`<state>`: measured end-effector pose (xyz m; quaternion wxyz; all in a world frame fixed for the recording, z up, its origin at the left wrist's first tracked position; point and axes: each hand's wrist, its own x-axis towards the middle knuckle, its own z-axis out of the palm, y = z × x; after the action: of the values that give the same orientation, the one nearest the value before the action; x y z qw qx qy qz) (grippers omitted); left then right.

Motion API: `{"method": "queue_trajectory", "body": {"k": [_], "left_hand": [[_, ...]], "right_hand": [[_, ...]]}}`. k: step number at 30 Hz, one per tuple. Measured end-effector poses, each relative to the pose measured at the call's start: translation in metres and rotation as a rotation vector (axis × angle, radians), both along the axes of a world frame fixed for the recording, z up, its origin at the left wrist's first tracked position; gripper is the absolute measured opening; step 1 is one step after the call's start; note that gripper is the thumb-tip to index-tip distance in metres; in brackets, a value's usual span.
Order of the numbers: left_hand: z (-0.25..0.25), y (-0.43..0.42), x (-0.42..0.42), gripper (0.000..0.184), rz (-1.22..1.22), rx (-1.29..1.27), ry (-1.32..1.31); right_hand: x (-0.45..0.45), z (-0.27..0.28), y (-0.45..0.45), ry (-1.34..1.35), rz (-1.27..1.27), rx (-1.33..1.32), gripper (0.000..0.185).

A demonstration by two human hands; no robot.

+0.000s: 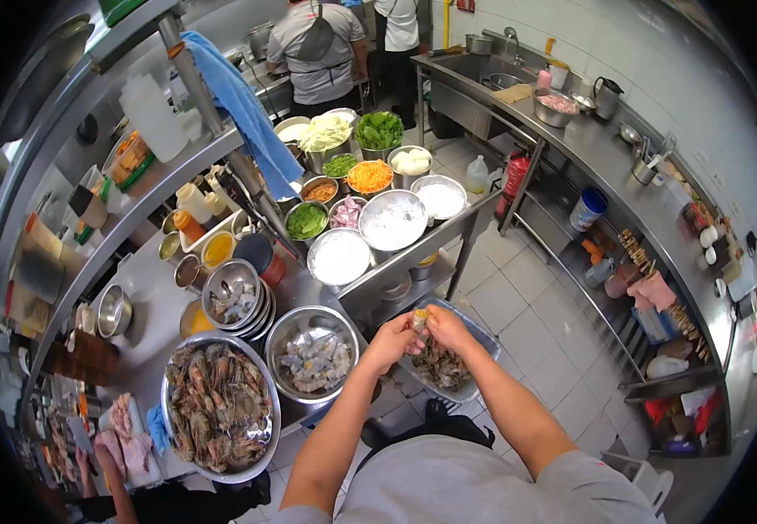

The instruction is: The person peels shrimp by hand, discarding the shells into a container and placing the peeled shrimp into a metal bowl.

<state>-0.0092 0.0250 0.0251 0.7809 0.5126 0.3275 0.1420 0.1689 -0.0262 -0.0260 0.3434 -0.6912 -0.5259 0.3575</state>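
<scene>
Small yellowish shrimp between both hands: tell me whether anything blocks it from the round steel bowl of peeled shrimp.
Only the left hand itself, its fingers at the small yellowish shrimp, lies on the side toward the round steel bowl; nothing else visible stands between.

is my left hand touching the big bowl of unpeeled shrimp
Apart; the head view shows the smaller bowl between the left hand and the large bowl.

grey short-sleeved top (pixel 461 489) | black lower garment (pixel 457 425) | dark shoe (pixel 435 409) | bare forearms (pixel 341 424) | bare left hand (pixel 393 344), right hand (pixel 450 329)
</scene>
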Motion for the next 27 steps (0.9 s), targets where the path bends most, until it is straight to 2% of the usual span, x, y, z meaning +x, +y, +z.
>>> {"method": "queue_trajectory", "body": {"k": [8, 10, 14, 16, 17, 19, 20, 22, 23, 25, 27], "left_hand": [[-0.003, -0.003, 0.004, 0.051, -0.056, -0.131, -0.159], [-0.004, -0.006, 0.007, 0.051, 0.046, -0.130, -0.120], [-0.010, -0.007, 0.010, 0.046, 0.171, -0.144, -0.095], [-0.021, -0.005, 0.011, 0.044, 0.185, -0.001, -0.017], [-0.026, -0.004, 0.011, 0.044, 0.188, -0.002, -0.016], [-0.043, -0.002, 0.012, 0.047, 0.194, 0.534, 0.154], [-0.038, -0.004, 0.012, 0.047, 0.194, 0.532, 0.156], [-0.014, -0.008, 0.013, 0.054, 0.175, 0.853, 0.328], [-0.009, -0.010, 0.016, 0.054, 0.171, 0.852, 0.329], [-0.001, -0.013, 0.021, 0.056, 0.185, 0.889, 0.229], [0.007, -0.014, 0.023, 0.053, 0.171, 0.824, 0.256]], "right_hand": [[0.020, -0.033, 0.005, -0.119, -0.074, 0.024, 0.028], [0.031, -0.043, 0.000, -0.258, -0.177, -0.058, 0.035], [0.054, -0.064, -0.013, -0.368, -0.096, -0.205, 0.034], [0.054, -0.068, -0.019, -0.553, -0.063, -0.128, 0.041], [0.055, -0.069, -0.020, -0.553, -0.060, -0.129, 0.041], [0.044, -0.029, -0.026, -0.328, -0.072, 0.034, 0.052], [0.037, 0.000, -0.029, -0.326, -0.070, 0.032, 0.052], [0.023, 0.049, -0.032, 0.234, 0.089, 0.116, 0.056], [0.019, 0.050, -0.029, 0.236, 0.086, 0.115, 0.056], [0.016, 0.048, -0.024, -0.230, 0.318, 0.374, 0.046], [0.015, 0.047, -0.021, -0.235, 0.267, 0.369, 0.042]]}}
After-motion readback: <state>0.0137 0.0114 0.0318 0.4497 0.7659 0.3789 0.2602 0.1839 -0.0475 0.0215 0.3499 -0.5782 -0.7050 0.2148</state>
